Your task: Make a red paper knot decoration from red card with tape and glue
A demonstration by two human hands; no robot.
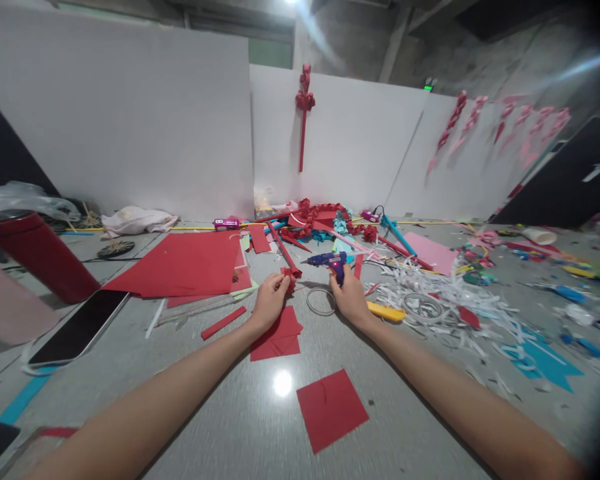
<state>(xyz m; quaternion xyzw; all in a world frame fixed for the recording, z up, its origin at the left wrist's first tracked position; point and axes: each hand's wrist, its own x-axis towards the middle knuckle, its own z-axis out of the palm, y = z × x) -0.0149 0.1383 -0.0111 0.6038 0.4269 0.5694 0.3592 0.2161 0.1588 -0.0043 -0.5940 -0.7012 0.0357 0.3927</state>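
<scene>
My left hand point(270, 301) is closed on a small red paper flower point(291, 280) at the end of a thin red paper stick point(281, 247). My right hand point(351, 293) grips a blue-purple hot glue gun point(336, 262) by its handle, and the nozzle points left, a little above the flower and apart from it. Under my left hand lie several red paper pieces point(276, 347). Nearer to me, a red paper square point(333, 410) rests flat on the floor. A grey ring of tape point(321, 301) sits between my hands.
A yellow cutter point(386, 312) lies beside my right wrist, with white paper shreds point(445, 300) further right. Large red sheets point(185, 263), a phone point(80, 330) and a red bottle point(45, 253) are on the left. Paper flower strips hang on the white panel point(350, 140) behind.
</scene>
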